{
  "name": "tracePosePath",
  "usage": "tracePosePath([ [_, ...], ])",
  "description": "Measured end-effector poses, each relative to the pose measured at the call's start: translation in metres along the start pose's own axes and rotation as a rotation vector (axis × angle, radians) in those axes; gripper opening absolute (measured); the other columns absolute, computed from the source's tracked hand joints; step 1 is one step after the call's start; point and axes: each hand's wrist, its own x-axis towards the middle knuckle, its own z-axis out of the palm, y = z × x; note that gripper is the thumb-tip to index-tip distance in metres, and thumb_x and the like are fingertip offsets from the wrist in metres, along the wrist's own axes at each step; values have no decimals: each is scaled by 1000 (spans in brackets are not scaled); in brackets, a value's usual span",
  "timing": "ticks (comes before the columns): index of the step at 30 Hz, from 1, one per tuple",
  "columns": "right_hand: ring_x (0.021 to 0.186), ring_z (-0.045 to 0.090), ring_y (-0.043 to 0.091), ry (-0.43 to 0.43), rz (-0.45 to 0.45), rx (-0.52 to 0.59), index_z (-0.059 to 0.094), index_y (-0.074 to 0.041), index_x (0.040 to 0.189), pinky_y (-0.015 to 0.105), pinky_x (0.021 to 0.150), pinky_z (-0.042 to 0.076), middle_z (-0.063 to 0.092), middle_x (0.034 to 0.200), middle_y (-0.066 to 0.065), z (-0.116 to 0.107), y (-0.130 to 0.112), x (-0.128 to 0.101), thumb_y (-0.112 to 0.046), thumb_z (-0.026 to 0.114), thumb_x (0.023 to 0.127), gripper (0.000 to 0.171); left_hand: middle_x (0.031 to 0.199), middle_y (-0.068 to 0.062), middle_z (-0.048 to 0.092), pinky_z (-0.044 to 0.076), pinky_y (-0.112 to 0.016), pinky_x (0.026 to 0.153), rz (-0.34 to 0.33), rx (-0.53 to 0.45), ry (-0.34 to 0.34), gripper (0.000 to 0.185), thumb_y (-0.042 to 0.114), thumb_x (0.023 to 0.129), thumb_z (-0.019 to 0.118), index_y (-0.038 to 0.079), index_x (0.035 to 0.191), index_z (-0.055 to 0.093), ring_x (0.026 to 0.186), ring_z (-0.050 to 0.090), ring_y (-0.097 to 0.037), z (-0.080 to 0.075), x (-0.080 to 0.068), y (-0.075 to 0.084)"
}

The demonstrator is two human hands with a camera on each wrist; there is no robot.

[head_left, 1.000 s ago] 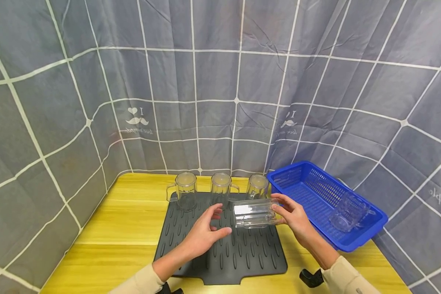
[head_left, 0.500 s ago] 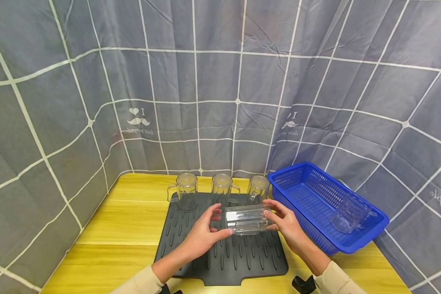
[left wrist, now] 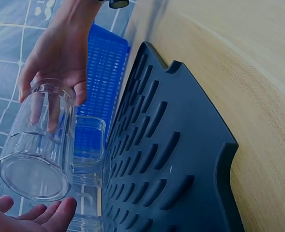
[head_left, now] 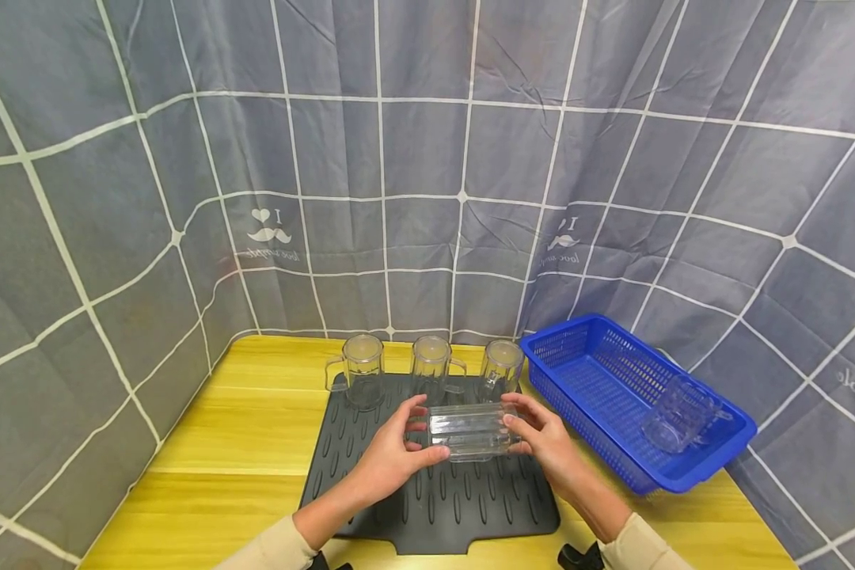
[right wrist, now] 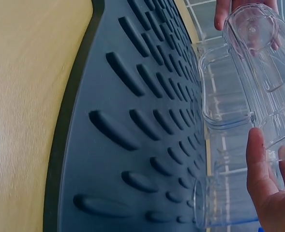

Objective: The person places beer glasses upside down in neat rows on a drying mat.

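Note:
A clear glass mug (head_left: 470, 431) is held on its side above a dark ridged drying mat (head_left: 499, 518). My right hand (head_left: 552, 451) grips its rim end, thumb in front and fingers behind. At the base end my left hand (head_left: 392, 455) is spread, thumb and fingertips right by the glass. From the left wrist, the round base of the mug (left wrist: 36, 176) faces the left palm. In the right wrist view, the mug's handle (right wrist: 212, 118) points toward the mat. Three similar mugs stand upside down along the mat's back edge: left (head_left: 363, 380), middle (head_left: 430, 368) and right (head_left: 501, 368).
A blue perforated basket (head_left: 577, 388) sits right of the mat, with another clear mug (head_left: 673, 423) lying in its near end. Everything rests on a yellow wood-grain table (head_left: 207, 443). A grey checked curtain (head_left: 420, 229) hangs behind and on both sides.
My right hand has brought the mug left and slightly down, so its base now meets the space between my left thumb and fingers. My left hand has stayed nearly still.

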Motion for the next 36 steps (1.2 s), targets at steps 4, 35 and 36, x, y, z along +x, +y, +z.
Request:
tracePosePath([
  [4, 108, 59, 20, -13, -6, 21, 52, -2, 141, 37, 76, 59, 56, 132, 15, 3, 2, -1, -20, 66, 99, 48, 149, -15, 45, 51, -49, 100, -2, 13, 6, 84, 41, 90, 76, 16, 157, 30, 130, 53, -36, 1, 1, -4],
  [35, 120, 50, 25, -248, 47, 156, 43, -11, 145, 44, 91, 53, 34, 149, 14, 13, 7, 0, -23, 56, 104, 44, 138, -8, 54, 54, -33, 81, 7, -15, 107, 61, 31, 89, 78, 20, 143, 52, 119, 53, -26, -11, -9, 8],
  [36, 121, 50, 25, -261, 46, 160, 42, -11, 145, 45, 92, 53, 34, 149, 13, 13, 7, 1, -23, 55, 105, 44, 138, -8, 54, 54, -32, 81, 11, -21, 111, 60, 29, 89, 78, 20, 143, 53, 119, 53, -26, -12, -10, 9],
])
